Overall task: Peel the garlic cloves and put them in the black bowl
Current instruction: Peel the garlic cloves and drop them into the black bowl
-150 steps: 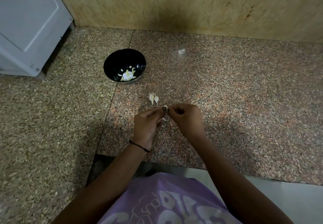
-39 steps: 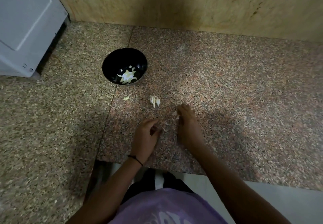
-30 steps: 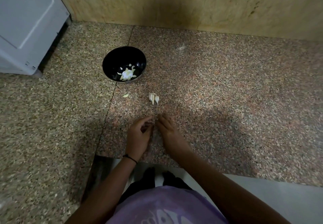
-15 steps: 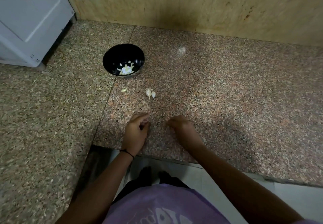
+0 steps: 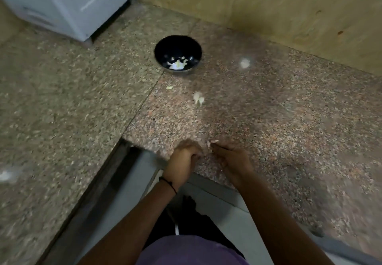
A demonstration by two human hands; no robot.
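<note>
The black bowl (image 5: 163, 47) stands far back on the granite counter with several peeled garlic cloves (image 5: 177, 65) inside. A small clump of unpeeled cloves (image 5: 198, 98) lies in front of the bowl, and one pale bit (image 5: 169, 87) lies nearer it. Both hands are low at the counter's front edge, knuckles almost meeting. My left hand (image 5: 182, 159) has its fingers curled under at the edge; motion blur hides whether it holds anything. My right hand (image 5: 230, 158) rests on the stone with loosely bent fingers, and pale skin scraps (image 5: 213, 142) lie at its fingertips.
A white appliance (image 5: 72, 2) stands at the back left and a wooden wall panel (image 5: 268, 6) runs along the back. A seam (image 5: 144, 99) divides the granite counter (image 5: 289, 120). A bright glare spot (image 5: 245, 63) shows right of the bowl. Below the edge is grey floor.
The hands stopped peeling and came down onto the counter, then slid back to its front edge. A pale bit appeared on the stone near the bowl. The view tilted and swung.
</note>
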